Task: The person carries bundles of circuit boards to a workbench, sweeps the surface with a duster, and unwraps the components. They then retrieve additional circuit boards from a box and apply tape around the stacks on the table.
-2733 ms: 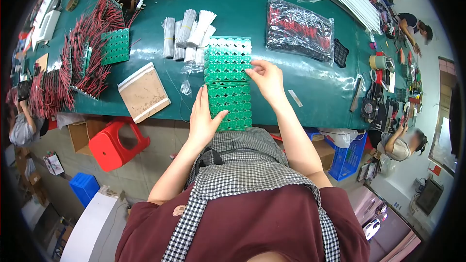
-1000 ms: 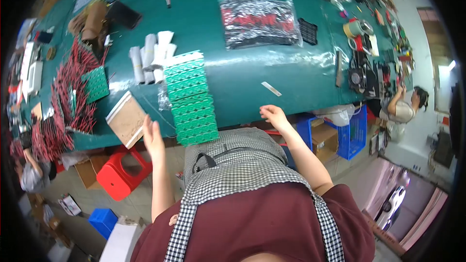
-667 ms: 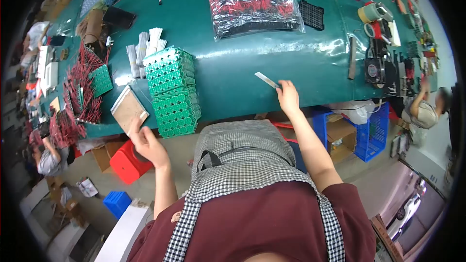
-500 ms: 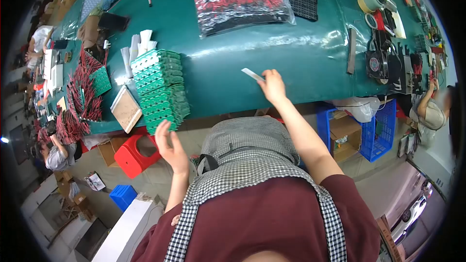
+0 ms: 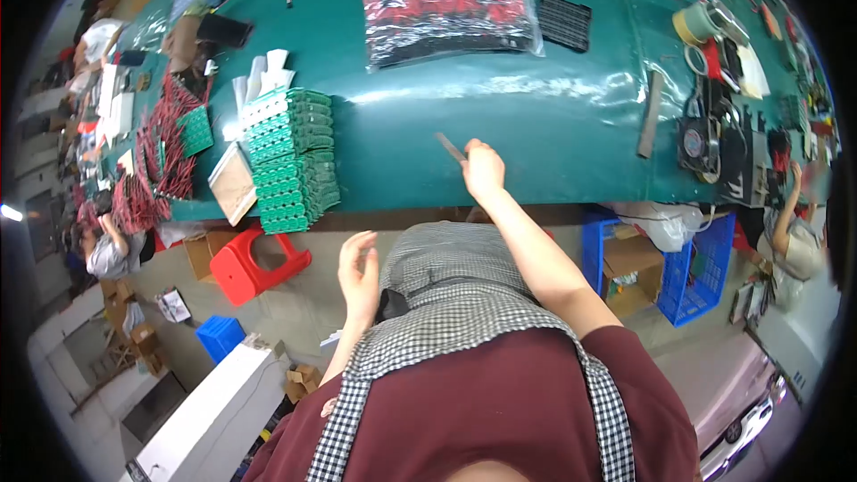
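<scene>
My right hand [image 5: 484, 171] is closed on one end of a thin flat strip [image 5: 450, 146] that looks like a blade or metal piece; its exact kind is not plain. The strip points up and left, just above the green tabletop [image 5: 393, 143]. My left hand [image 5: 359, 278] hangs in front of the table edge near my apron, fingers loosely curled but apart, holding nothing. To its upper left, stacks of green circuit boards [image 5: 287, 161] stand near the table edge. A wooden-looking board [image 5: 234, 186] leans beside them.
A clear plastic bag of red and black parts [image 5: 451, 13] lies farther back, beside a black tray [image 5: 564, 21]. Red wire bundles [image 5: 161, 156] are at left. Below the table are a red stool [image 5: 241, 268] and a blue crate [image 5: 701, 277]. Co-workers sit at both sides.
My left hand has moved right and down, away from the circuit boards toward my apron. My right hand has shifted slightly left and nearer, the strip still in it. The view has shifted a little.
</scene>
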Motion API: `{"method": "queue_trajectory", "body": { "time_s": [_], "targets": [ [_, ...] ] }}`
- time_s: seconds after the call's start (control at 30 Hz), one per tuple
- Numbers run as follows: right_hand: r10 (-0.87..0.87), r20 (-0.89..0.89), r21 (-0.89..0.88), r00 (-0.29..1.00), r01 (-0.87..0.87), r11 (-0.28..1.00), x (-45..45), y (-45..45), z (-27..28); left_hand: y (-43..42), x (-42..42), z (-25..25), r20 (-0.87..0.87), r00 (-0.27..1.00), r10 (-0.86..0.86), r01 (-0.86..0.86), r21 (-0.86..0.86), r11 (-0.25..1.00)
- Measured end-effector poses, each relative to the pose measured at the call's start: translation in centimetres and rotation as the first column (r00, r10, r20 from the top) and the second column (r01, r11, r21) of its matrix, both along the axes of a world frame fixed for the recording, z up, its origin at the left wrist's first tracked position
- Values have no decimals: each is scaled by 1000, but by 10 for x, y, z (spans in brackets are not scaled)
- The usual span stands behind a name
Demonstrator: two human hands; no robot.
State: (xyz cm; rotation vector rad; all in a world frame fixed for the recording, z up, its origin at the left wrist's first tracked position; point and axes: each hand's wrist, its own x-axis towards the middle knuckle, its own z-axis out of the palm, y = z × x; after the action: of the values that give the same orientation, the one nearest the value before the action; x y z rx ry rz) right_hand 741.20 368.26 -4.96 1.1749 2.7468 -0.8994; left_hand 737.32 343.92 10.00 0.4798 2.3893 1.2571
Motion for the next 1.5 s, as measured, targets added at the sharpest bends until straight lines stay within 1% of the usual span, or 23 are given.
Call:
{"method": "queue_trajectory", "body": {
  "time_s": [0.2, 0.23, 0.33, 0.4, 0.43, 0.47, 0.6, 0.67, 0.77, 0.87, 0.9, 0.93, 0.97, 1.0, 1.03, 1.07, 1.1, 1.17, 1.23, 1.33, 1.37, 1.4, 1.5],
  "targets": [
    [-106, -129, -332, 986, 57, 942, 18, 11, -6, 5, -16, -27, 189, 978, -85, 106, -105, 989],
    [-177, -129, -407, 976, 110, 907, 25, 14, -5, 4, -23, -39, 141, 973, -184, 205, -159, 966],
    [-479, -88, -690, 874, 293, 661, 60, 26, -20, 20, -45, -64, 23, 986, -166, 168, -185, 968],
    [-536, -55, -714, 842, 342, 611, 84, 38, -4, 22, -69, -89, 11, 987, -158, 154, -300, 941],
    [-586, -40, -737, 809, 372, 565, 93, 45, 5, 29, -79, -87, -149, 943, -299, 193, -485, 853],
    [-633, -20, -759, 774, 400, 514, 102, 54, 12, 37, -88, -91, -149, 950, -276, 176, -472, 864],
    [-695, -87, -714, 714, 442, 543, 127, 130, 30, 65, -125, -116, -283, 942, -182, 17, -501, 865],
    [-789, -192, -700, 584, 482, 527, 128, 172, 46, 112, -138, -76, -154, 988, -23, -89, -681, 727],
    [-824, -224, -688, 521, 514, 512, 140, 261, 38, 116, -159, -110, -298, 952, -72, -216, -819, 531],
    [-796, -301, -543, 526, 591, 596, 147, 342, 26, 107, -169, -133, -257, 966, -37, -210, -856, 473],
    [-711, -338, -321, 617, 635, 703, 146, 384, 25, 119, -164, -127, -259, 966, 7, -233, -853, 466],
    [-677, -171, -48, 715, 681, 731, 163, 429, -8, 132, -161, -116, -270, 961, 62, -269, -852, 449],
    [-670, -229, -133, 706, 660, 740, 144, 429, 28, 138, -161, -113, -278, 955, 104, -295, -843, 450],
    [-615, -167, -11, 771, 622, 783, 151, 462, 12, 146, -158, -105, -324, 939, 117, -341, -827, 447],
    [-605, -215, -69, 766, 606, 792, 153, 486, 1, 148, -161, -102, -286, 944, 162, -328, -854, 405],
    [-753, -245, -503, 611, 583, 637, 177, 549, -62, 143, -167, -110, -284, 940, 190, -338, -852, 399],
    [-704, -239, -429, 669, 577, 695, 167, 555, -57, 140, -166, -112, -326, 932, 160, -363, -852, 377],
    [-789, -48, -112, 612, 782, 613, 160, 580, -67, 123, -169, -134, -427, 904, 32, -409, -840, 356],
    [-665, -368, 87, 650, 736, 671, 162, 582, -78, 119, -166, -133, -388, 912, 131, -403, -798, 448],
    [-503, -675, -172, 540, 548, 819, 100, 485, -46, 119, -164, -136, -375, 896, 239, -442, -700, 561],
    [-477, -650, -207, 591, 467, 860, 61, 411, -10, 119, -162, -137, -364, 889, 278, -457, -656, 600],
    [-509, -447, -269, 736, 433, 861, 11, 319, 49, 118, -159, -139, -387, 884, 263, -460, -618, 637],
    [-68, -344, -485, 936, -116, 867, -90, 149, 70, 116, -152, -150, -455, 858, 238, -485, -565, 668]
  ]
}}
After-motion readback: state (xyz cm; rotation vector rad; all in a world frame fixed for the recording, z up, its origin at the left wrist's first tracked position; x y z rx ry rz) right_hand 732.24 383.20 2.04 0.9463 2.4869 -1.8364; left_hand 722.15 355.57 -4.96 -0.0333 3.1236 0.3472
